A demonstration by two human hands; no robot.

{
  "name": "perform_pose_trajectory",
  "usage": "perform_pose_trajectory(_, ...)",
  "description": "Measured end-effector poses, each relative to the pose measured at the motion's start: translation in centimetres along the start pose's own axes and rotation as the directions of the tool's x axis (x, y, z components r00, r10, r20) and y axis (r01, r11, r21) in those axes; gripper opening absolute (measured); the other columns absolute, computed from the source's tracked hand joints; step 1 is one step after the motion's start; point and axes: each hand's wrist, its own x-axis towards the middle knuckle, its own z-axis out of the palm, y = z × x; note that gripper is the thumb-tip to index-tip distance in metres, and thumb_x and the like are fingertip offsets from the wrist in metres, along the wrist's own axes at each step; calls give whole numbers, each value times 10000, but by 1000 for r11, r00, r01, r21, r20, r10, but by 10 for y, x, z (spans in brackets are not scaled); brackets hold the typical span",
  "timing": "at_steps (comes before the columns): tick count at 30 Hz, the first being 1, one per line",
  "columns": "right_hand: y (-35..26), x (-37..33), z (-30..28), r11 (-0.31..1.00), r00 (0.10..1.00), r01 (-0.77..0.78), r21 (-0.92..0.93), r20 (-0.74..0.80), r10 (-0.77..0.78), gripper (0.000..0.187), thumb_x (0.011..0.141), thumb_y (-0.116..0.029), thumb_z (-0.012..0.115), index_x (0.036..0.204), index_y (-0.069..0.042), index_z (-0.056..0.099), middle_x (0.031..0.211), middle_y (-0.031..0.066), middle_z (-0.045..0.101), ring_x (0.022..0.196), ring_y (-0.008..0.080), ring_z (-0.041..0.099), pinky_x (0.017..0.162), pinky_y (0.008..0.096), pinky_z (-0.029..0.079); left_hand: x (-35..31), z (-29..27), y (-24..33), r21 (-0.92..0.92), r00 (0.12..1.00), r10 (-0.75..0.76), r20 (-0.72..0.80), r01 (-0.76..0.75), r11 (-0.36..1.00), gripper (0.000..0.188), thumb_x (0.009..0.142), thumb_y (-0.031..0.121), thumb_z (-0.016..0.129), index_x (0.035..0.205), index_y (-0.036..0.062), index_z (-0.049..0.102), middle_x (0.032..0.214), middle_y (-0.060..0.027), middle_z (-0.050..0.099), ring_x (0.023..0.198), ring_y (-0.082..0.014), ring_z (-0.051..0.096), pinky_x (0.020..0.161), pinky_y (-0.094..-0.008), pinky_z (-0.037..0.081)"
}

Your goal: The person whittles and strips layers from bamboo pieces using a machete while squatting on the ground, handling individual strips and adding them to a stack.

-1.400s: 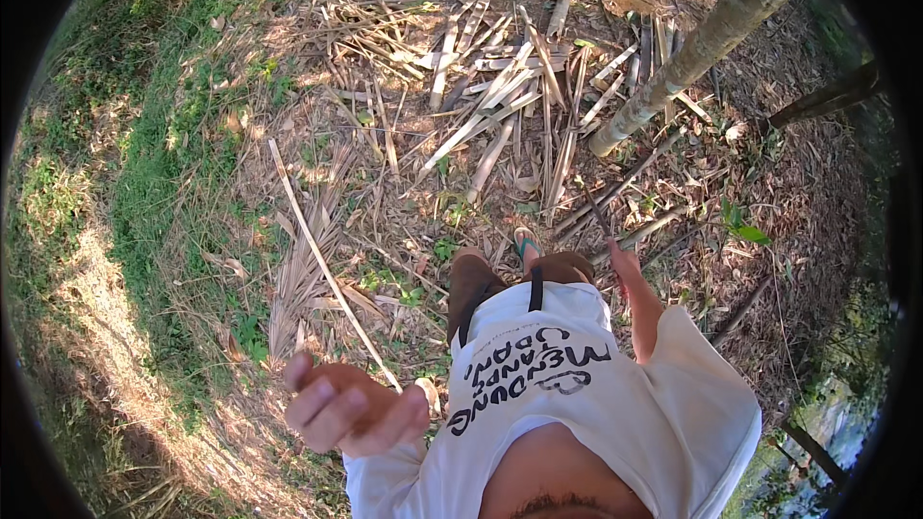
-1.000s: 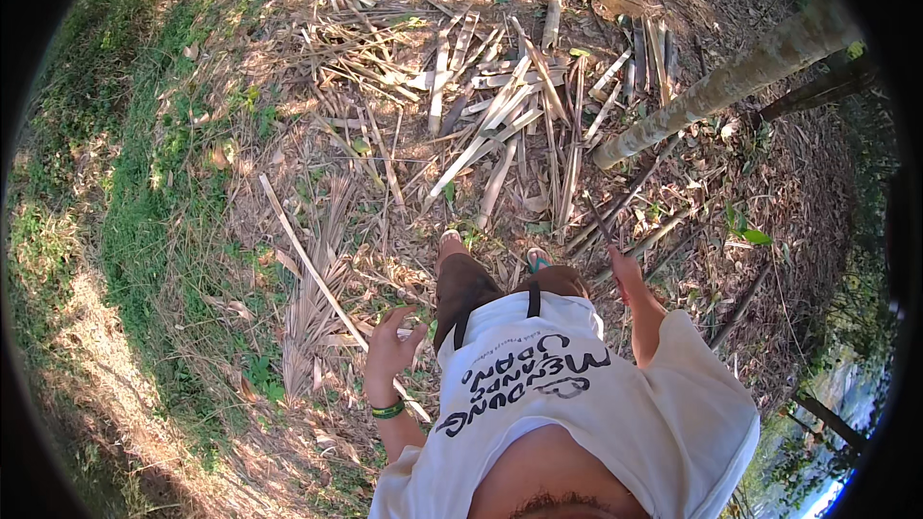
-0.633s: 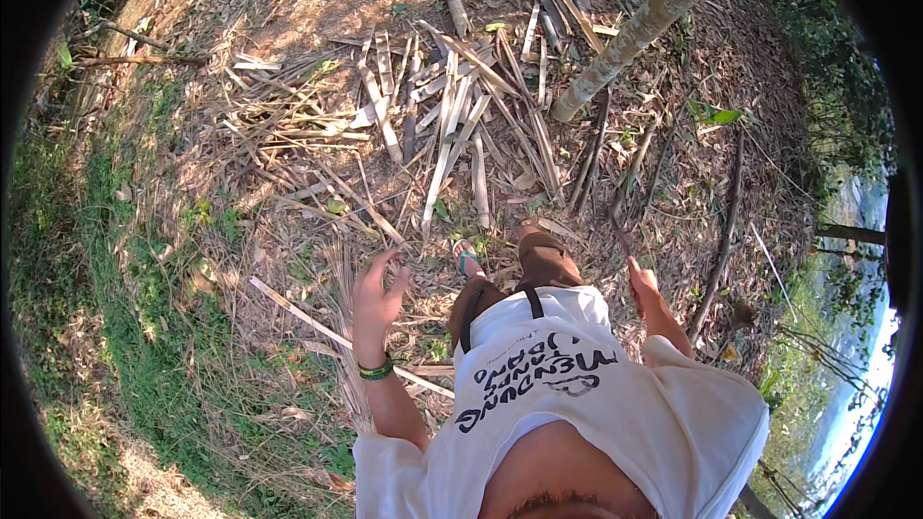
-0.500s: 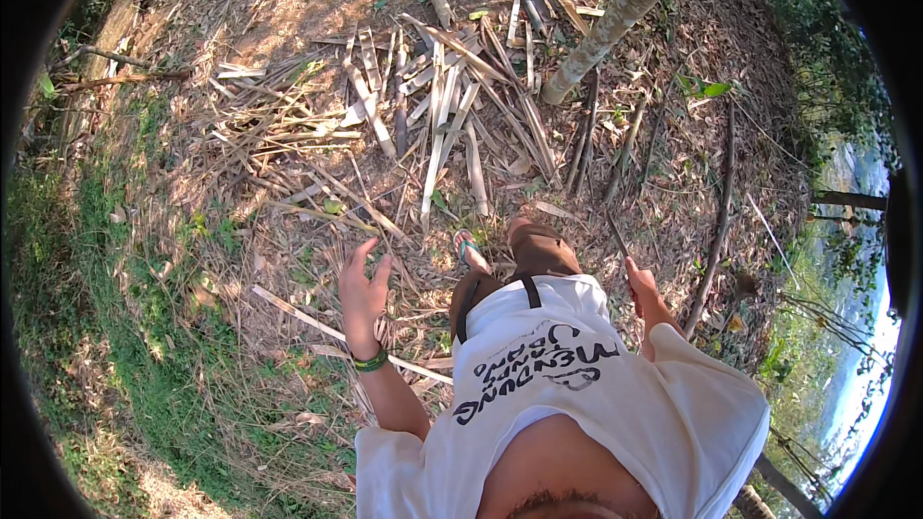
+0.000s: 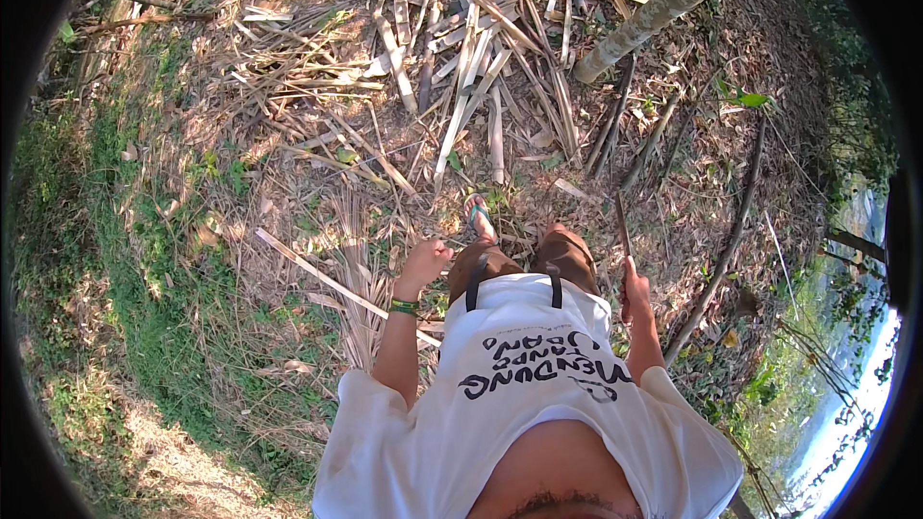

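My right hand is closed around the handle of a machete, whose narrow dark blade points forward and away from me. On the other side, my left hand is curled into a loose fist beside my left thigh, and nothing shows in it. A green and yellow band sits on that wrist. Beneath the left forearm lie a dry palm frond and a long pale split strip. Ahead of my feet is a pile of split bamboo strips, crossing each other at many angles.
A slim pale tree trunk leans in at the upper right. Long dark poles lie along the right side. Thin dry sticks form a heap left of the strips. Green grass covers the left, and the ground drops off at the far right.
My left hand has drawn inward toward my thigh and its spread fingers have curled. The machete is still in my right hand. The ground and piles have shifted upward in view.
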Motion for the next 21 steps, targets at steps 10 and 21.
perform_pose_trajectory(10, 30, 153, -38, 915, 927, 66, -398, 364, 91, 607, 906, -617, 579, 590, -116, 449, 461, 27, 410, 399, 190, 458, 377, 358, 347, -161, 168, -31, -729, 689, -622, -373, 197, 656, 314, 869, 336, 657, 832, 25, 681, 782, -168, 673, 714, -325, 641, 684, -421, 499)
perform_pose_trajectory(21, -131, 125, 4, 750, 791, 437, -497, 609, -57, 529, 918, -527, 606, 631, -116, 438, 459, 25, 390, 368, 186, 436, 351, 358, 334, -332, 643, 53, -805, 222, -961, 163, 593, 0, 335, 902, 387, 576, 827, 79, 684, 751, -150, 665, 736, -316, 664, 672, -429, 509)
